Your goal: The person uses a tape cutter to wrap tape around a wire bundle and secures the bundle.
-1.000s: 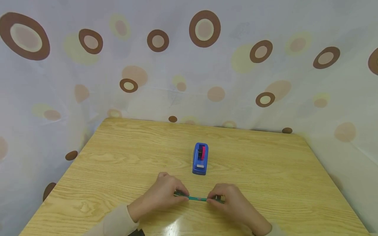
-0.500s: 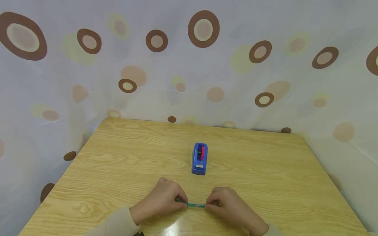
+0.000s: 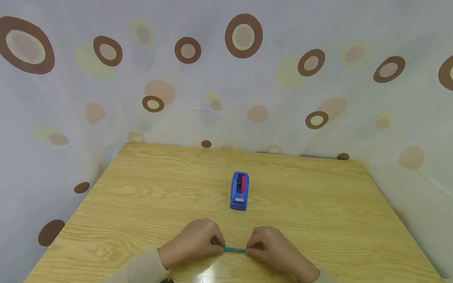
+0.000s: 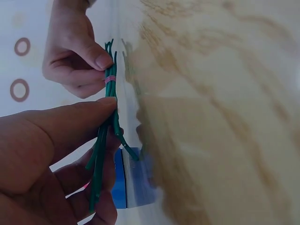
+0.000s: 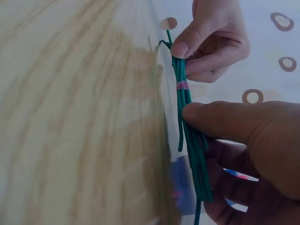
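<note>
Between my two hands runs a bundle of thin green wires (image 3: pixel 234 249), lying crosswise near the front of the table. A pink band (image 5: pixel 182 85) wraps its middle. My left hand (image 3: pixel 198 239) pinches one end with thumb and fingers; my right hand (image 3: pixel 275 248) pinches the other. In the left wrist view the wires (image 4: pixel 98 164) splay out unevenly past the left thumb. Loose ends (image 5: pixel 199 171) also spread beyond the right thumb in the right wrist view. Beyond both hands stands a blue tape dispenser (image 3: pixel 233 198) with a pink core, touched by neither.
The wood-grain table (image 3: pixel 159 173) stretches around the hands, and light glints on its near edge. A pale curtain (image 3: pixel 219 78) with brown and beige circles hangs behind the table and along its sides.
Both hands, holding the bundle, have come down slightly toward the table's near edge and a little closer together. The tape dispenser stays where it was.
</note>
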The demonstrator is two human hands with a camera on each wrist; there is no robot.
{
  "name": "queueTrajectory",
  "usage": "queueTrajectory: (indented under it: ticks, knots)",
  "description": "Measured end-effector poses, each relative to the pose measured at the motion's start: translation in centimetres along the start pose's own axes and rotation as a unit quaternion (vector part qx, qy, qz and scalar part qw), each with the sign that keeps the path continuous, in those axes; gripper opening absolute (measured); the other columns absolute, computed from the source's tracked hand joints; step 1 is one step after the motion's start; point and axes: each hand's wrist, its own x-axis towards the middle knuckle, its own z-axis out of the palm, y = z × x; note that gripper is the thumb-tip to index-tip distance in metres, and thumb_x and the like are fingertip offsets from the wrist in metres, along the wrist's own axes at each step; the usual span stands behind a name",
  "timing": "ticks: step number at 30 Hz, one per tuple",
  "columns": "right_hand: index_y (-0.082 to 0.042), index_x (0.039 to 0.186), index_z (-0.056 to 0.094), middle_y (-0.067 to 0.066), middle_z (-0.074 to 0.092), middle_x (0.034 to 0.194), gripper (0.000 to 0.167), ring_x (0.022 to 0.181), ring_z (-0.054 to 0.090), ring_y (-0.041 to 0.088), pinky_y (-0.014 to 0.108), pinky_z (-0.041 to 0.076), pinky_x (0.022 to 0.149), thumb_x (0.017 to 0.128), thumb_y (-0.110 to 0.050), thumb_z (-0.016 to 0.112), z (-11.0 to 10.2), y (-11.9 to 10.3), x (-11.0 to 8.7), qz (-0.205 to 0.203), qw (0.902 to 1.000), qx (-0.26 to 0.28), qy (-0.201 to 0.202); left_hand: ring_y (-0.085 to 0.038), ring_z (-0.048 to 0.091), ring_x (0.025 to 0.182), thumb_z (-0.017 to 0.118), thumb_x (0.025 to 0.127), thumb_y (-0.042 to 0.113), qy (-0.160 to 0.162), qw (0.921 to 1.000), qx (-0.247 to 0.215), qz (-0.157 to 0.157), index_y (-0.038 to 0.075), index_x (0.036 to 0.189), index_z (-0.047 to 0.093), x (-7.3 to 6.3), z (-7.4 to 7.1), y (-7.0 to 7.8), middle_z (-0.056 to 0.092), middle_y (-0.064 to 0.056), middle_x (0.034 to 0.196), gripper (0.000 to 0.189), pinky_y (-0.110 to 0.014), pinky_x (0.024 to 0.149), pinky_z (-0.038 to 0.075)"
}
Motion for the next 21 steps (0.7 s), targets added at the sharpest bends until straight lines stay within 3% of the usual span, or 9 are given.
queueTrajectory:
  ticks: [11,21]
  knots:
    - [-0.02,0.083,0.078,-0.021,0.058,0.078,0.005,0.072,0.054,-0.002,0.022,0.048,0.064,0.087,-0.018,0.077,0.36,-0.04,0.02,0.01,0.9998,-0.006,-0.019,0.007,0.053,0.068,0.086,0.076,0.023,-0.002,0.9991,0.043,-0.004,0.026,0.075,0.078,0.07,0.44,0.04,0.063,0.023,0.073,0.009,-0.017,0.065,0.045]
    - [-0.018,0.084,0.076,-0.02,0.058,0.081,0.004,0.075,0.054,-0.002,0.022,0.049,0.068,0.087,-0.02,0.077,0.54,-0.06,0.05,0.013,0.9995,-0.014,-0.024,0.007,0.051,0.067,0.086,0.076,0.02,0.005,0.9989,0.047,0.0,0.025,0.073,0.078,0.05,0.64,0.02,0.061,0.023,0.071,0.009,-0.017,0.063,0.043]
